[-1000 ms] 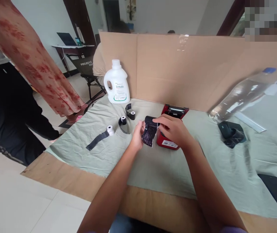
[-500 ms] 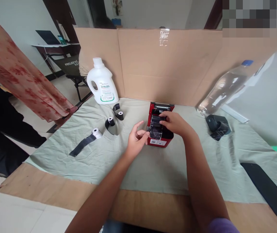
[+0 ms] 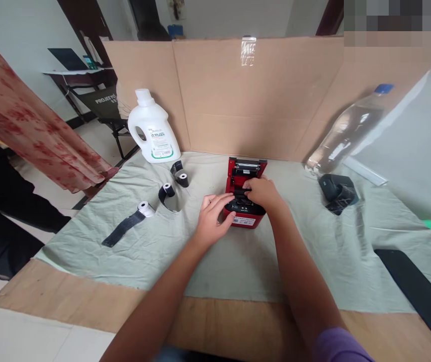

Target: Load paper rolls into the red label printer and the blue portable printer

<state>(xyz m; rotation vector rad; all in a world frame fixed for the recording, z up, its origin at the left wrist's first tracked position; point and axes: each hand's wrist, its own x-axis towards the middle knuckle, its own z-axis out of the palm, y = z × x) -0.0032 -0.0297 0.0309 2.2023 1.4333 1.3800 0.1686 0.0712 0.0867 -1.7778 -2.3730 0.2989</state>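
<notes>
A small red and black receipt printer point(image 3: 246, 221) stands on the cloth with its lid point(image 3: 246, 167) raised. My right hand point(image 3: 263, 195) reaches into the compartment from the right, its fingers bent against a dark roll point(image 3: 241, 192). The roll is mostly hidden by the fingers and the compartment walls. My left hand point(image 3: 214, 217) rests at the printer's left side, fingers stretched out over its edge and thumb near the front. To the left lie three partly unrolled paper rolls with black strips: a near one point(image 3: 145, 208), a middle one point(image 3: 167, 189) and a far one point(image 3: 183, 179).
A white detergent bottle point(image 3: 155, 130) stands at the back left before a cardboard screen point(image 3: 234, 100). On the right are a clear plastic bottle point(image 3: 345, 133), a black device point(image 3: 336, 188) with a dark strip, and a long black flat object point(image 3: 415, 289). Someone's dark-clothed legs point(image 3: 7, 211) show at left.
The black strip that hung over the printer's front no longer shows there, and the dark front panel is visible. My left fingers have let go of it and straightened; my right hand stays in the compartment.
</notes>
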